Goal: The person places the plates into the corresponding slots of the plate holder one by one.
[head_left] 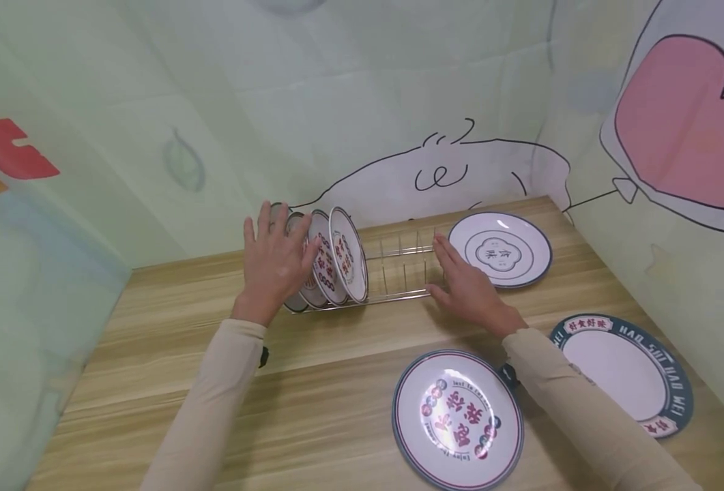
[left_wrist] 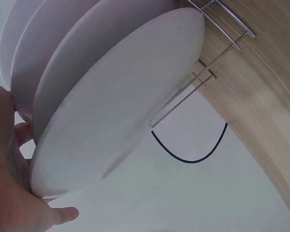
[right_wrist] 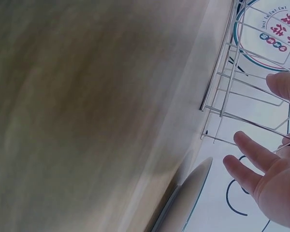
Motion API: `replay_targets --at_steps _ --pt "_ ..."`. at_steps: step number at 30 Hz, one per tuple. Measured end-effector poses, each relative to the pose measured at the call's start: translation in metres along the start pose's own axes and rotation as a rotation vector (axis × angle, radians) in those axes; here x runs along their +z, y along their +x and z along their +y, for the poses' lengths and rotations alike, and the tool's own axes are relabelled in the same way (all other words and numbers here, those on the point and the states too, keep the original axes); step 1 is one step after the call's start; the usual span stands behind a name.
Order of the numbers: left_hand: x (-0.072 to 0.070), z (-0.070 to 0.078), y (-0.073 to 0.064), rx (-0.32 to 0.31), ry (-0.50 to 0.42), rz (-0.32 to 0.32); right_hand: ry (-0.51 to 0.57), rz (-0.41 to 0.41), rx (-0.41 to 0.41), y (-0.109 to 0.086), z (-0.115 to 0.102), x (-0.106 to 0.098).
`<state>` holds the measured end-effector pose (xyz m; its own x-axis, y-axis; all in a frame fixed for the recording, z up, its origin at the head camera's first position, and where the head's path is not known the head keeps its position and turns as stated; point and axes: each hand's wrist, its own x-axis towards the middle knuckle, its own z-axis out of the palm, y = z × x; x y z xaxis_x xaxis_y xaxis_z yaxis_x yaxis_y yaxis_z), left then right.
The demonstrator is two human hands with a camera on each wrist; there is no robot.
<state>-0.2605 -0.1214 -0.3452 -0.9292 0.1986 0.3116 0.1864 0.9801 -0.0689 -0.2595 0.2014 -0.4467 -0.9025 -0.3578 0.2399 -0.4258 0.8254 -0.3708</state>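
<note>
A metal wire dish rack stands near the table's back edge, with several patterned plates upright and leaning in its left part. My left hand is at the left of these plates, its fingers spread and raised. Up close in the left wrist view, its fingers touch the rims of the white plates. At the rack's right end is my right hand, fingers extended. The right wrist view shows its thumb and fingers on either side of the rack's end wires; it holds no plate.
A blue-rimmed plate lies flat right of the rack. Closer in lie a round plate with red characters and a green-rimmed oval plate. Behind the wooden table hangs a printed cloth backdrop.
</note>
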Motion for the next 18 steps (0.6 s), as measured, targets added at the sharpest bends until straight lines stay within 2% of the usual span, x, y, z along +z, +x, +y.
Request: replay_targets --at_steps 8,14,18 --pt "0.002 0.0 -0.001 0.014 -0.009 0.001 -0.011 -0.036 0.015 -0.002 -0.002 -0.004" --pt "0.003 0.0 -0.001 0.019 -0.007 0.016 0.024 -0.084 0.032 -0.001 -0.005 -0.013" --pt "0.003 0.0 -0.001 0.018 -0.003 0.022 0.022 -0.104 0.017 -0.003 -0.007 -0.019"
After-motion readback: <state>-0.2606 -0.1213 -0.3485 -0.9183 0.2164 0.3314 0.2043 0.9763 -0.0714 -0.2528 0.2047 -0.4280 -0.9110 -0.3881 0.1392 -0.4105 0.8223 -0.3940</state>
